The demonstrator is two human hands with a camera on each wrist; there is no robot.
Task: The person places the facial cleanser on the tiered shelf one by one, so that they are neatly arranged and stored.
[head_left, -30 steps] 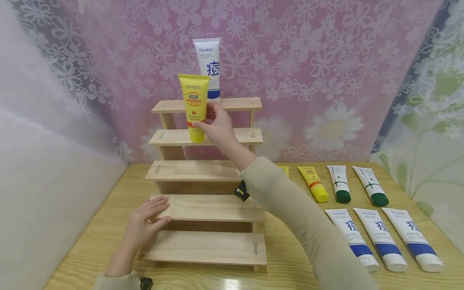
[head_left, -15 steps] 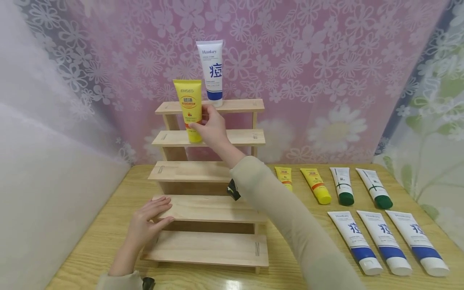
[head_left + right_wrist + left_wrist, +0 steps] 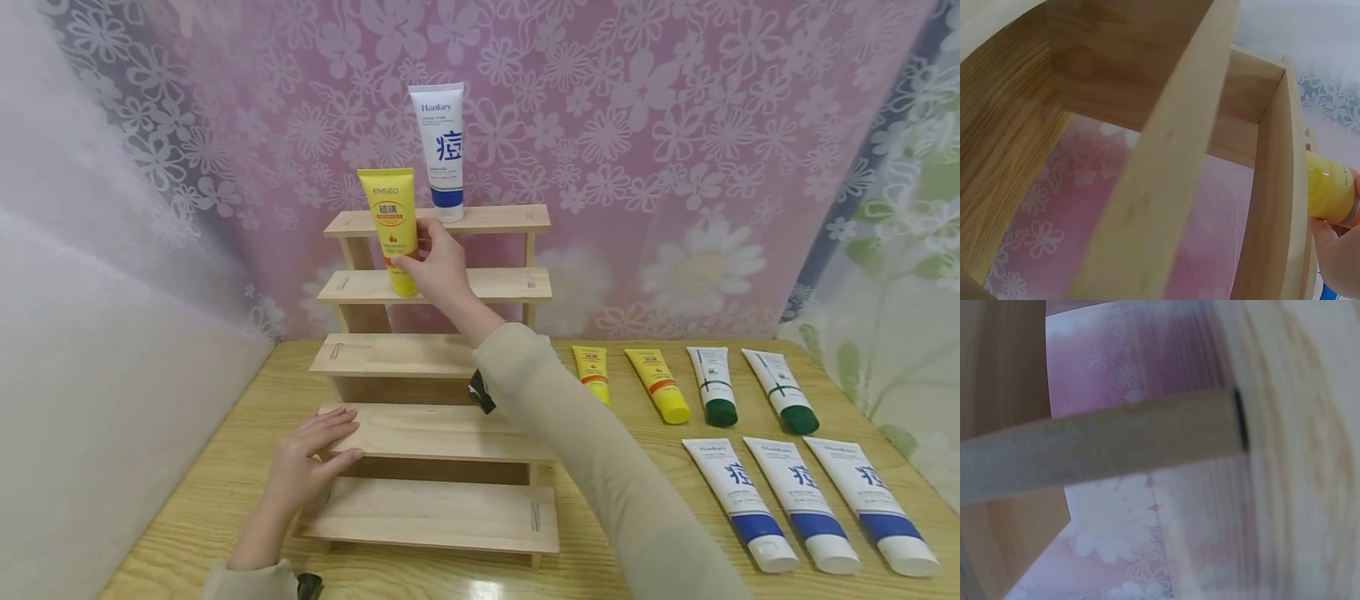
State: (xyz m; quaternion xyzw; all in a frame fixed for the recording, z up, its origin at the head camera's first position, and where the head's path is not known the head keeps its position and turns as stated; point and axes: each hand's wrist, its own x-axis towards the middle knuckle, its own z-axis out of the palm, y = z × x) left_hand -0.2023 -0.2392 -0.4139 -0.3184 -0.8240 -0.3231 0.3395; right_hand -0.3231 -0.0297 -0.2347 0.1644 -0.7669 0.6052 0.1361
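Note:
A wooden stepped display rack (image 3: 431, 354) stands on the table. In the head view my right hand (image 3: 442, 265) pinches a yellow squeeze tube (image 3: 392, 221) low on its body, thumb in front. The tube is upright, cap down, at the second tier from the top, left of the middle. The right wrist view shows its yellow cap (image 3: 1329, 187) beside a board edge; whether it touches the tier I cannot tell. A white-and-blue tube (image 3: 441, 150) stands on the top tier. My left hand (image 3: 303, 462) rests on the left end of the second tier from the bottom, fingers extended.
On the table (image 3: 202, 500) to the right lie two yellow tubes (image 3: 658, 385), two white tubes with green caps (image 3: 712, 385) and three white-and-blue tubes (image 3: 802, 504). A floral curtain (image 3: 600, 167) hangs behind. A pale wall (image 3: 127, 292) bounds the left side.
My right hand has brought the yellow tube a little left and down, clear of the white-and-blue tube it overlapped. The left hand keeps its place on the rack. The view has shifted slightly.

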